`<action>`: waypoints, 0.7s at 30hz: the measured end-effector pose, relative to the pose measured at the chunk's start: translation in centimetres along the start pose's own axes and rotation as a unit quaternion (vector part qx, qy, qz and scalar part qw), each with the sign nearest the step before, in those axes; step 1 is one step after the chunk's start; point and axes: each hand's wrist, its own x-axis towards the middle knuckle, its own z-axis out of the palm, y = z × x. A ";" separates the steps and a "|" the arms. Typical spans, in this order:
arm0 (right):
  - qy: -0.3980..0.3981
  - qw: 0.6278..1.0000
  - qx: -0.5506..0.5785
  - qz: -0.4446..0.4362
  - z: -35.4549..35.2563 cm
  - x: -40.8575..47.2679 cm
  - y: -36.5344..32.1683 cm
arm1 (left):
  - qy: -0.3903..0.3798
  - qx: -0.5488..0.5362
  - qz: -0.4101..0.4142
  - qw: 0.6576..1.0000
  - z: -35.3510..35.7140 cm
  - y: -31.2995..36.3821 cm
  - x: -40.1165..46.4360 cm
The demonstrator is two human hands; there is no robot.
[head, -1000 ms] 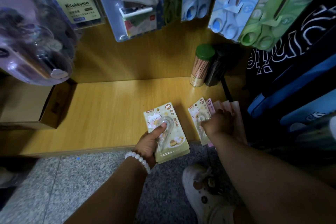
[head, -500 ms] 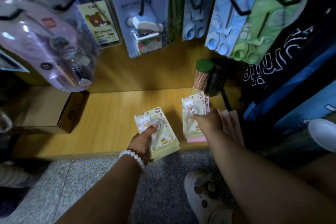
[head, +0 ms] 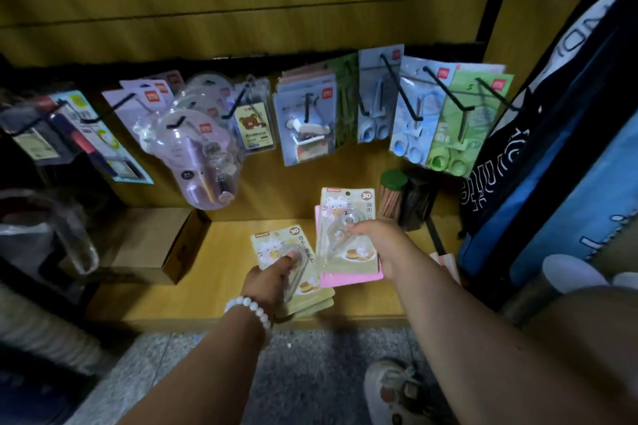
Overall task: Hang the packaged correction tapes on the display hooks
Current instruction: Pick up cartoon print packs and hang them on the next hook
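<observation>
Here, a wooden display wall [head: 241,10] fills the far side, and a row of black hooks [head: 397,79] along it carries blister-packed stationery: a lilac domed pack [head: 203,162] at the left, a bear-printed card [head: 253,128] beside it, a stapler pack [head: 307,128] in the middle, and blue [head: 414,124] and green scissor packs [head: 462,134] toward the right. Dark and blue bags [head: 559,148] hang down the right edge. Below the hooks runs a low wooden shelf [head: 214,272], with speckled grey floor [head: 310,376] in front of it. A cardboard box [head: 152,245] sits on the left part of the shelf, and a green-lidded tub of pencils [head: 392,193] stands at the far right against the wall, next to a dark container [head: 417,203].

The left hand [head: 272,279], a white bead bracelet [head: 250,309] at its wrist, grips a small stack of yellow packaged correction tapes [head: 293,269] just above the near edge of the shelf, thumb pressed on the clear blister of the top pack. The right hand [head: 379,241] pinches a second bunch of correction tape packs [head: 345,238], a yellow one in front of pink ones, thumb on the blister and fingers behind, held tilted just right of the first stack and below the hooks. A white shoe [head: 390,390] shows on the floor near the bottom right.
</observation>
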 end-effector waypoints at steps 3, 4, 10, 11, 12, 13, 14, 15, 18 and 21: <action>-0.063 0.997 -0.023 0.023 0.7 -2.2 -0.7 | -0.033 -0.014 0.019 0.999 0.2 0.6 -2.0; -0.077 0.996 -0.029 0.026 0.9 -2.9 -0.9 | -0.048 -0.023 0.022 0.998 0.2 0.8 -2.8; -0.125 0.991 -0.045 0.017 1.6 -6.5 -1.9 | -0.112 -0.063 0.050 0.990 0.3 1.6 -5.4; -0.129 0.991 -0.044 0.014 1.7 -7.0 -2.1 | -0.117 -0.072 0.051 0.989 0.4 1.8 -6.0; -0.133 0.990 -0.041 0.009 1.8 -7.4 -2.1 | -0.123 -0.076 0.050 0.988 0.5 2.1 -6.5; -0.139 0.990 -0.035 0.003 1.9 -7.9 -2.2 | -0.133 -0.081 0.048 0.987 0.5 2.4 -7.1; -0.147 0.989 -0.031 -0.003 2.1 -8.3 -2.2 | -0.141 -0.087 0.050 0.985 0.4 2.6 -7.5; -0.153 0.988 -0.028 -0.012 2.3 -8.7 -2.1 | -0.147 -0.094 0.053 0.983 0.4 2.9 -7.8; -0.151 0.987 -0.017 -0.049 2.7 -9.5 -2.0 | -0.176 -0.116 0.056 0.976 0.4 3.8 -9.3; -0.139 0.987 -0.004 -0.084 2.6 -10.5 -2.2 | -0.165 -0.121 0.055 0.977 0.3 4.5 -10.6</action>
